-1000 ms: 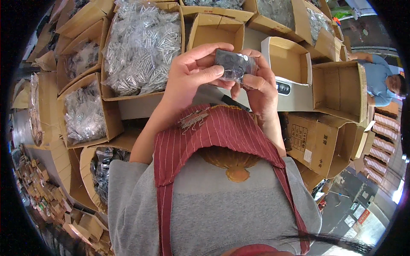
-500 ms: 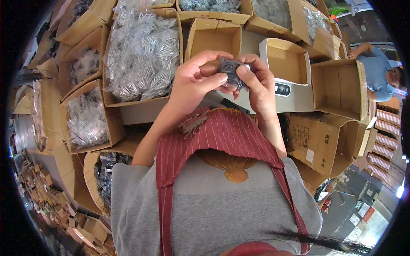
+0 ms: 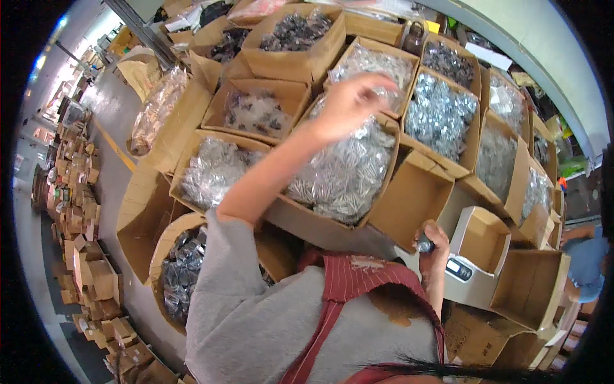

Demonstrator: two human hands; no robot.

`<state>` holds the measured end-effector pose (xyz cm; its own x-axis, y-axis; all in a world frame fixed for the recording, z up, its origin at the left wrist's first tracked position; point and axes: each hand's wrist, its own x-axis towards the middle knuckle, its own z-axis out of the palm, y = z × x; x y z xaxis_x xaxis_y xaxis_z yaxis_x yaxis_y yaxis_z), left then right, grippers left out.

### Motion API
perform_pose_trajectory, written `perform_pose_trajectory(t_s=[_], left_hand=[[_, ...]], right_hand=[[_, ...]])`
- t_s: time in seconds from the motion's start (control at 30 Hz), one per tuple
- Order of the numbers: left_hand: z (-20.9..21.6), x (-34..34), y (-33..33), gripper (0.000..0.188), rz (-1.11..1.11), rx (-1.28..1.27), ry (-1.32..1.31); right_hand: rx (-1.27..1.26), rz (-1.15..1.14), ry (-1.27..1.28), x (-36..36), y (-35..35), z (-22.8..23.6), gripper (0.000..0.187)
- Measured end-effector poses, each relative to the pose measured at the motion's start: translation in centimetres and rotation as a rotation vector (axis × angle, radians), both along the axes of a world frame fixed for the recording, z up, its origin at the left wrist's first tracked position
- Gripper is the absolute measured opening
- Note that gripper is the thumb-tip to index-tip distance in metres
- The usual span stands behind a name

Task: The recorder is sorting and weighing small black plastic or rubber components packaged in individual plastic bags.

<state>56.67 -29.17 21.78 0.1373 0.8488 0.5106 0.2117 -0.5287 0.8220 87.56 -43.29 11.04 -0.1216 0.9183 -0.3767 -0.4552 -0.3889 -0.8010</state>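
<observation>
My left arm stretches out over the boxes, and my left hand (image 3: 355, 105) is smeared by motion, so its fingers are hard to read. It hovers between a box of clear bags of screw-like silver parts (image 3: 345, 169) and a farther box of small clear bags (image 3: 377, 64). Closer to my body, my right hand (image 3: 436, 246) is closed around a small dark plastic packet (image 3: 423, 244), mostly hidden by the fingers. That hand is beside a plain cardboard box (image 3: 412, 195) and a white-sided shallow box (image 3: 484, 237).
A black-and-white device (image 3: 458, 269) lies on the table near my right hand. Cardboard boxes of bagged shiny parts (image 3: 441, 115) and dark parts (image 3: 295, 31) crowd the far side. At the right edge is another person's blue sleeve (image 3: 587, 265). Stacked cartons (image 3: 96, 269) stand at left.
My hands have parted: the left has swung forward over the boxes, while the right keeps the dark packet lower at right. The view has turned toward the left.
</observation>
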Motion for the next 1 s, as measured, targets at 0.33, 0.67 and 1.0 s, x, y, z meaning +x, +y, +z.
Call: perform_pose_trajectory(t_s=[0.33,0.67,1.0], left_hand=[[-5.1,-27.4,23.9,0.045,0.623,-0.511,0.908],[-8.4,-27.0,30.1,0.043,0.544,-0.550,1.301],[0.9,-21.7,22.2,0.018,0.139,-0.607,-0.753]], right_hand=[[-0.165,0.094,0.085,-3.6,1.3,-3.5,0.021],[-0.381,-0.034,-0.093,-4.6,2.9,-4.0,0.013],[-0.303,-0.020,-0.135,-4.2,4.0,-1.6,0.015]])
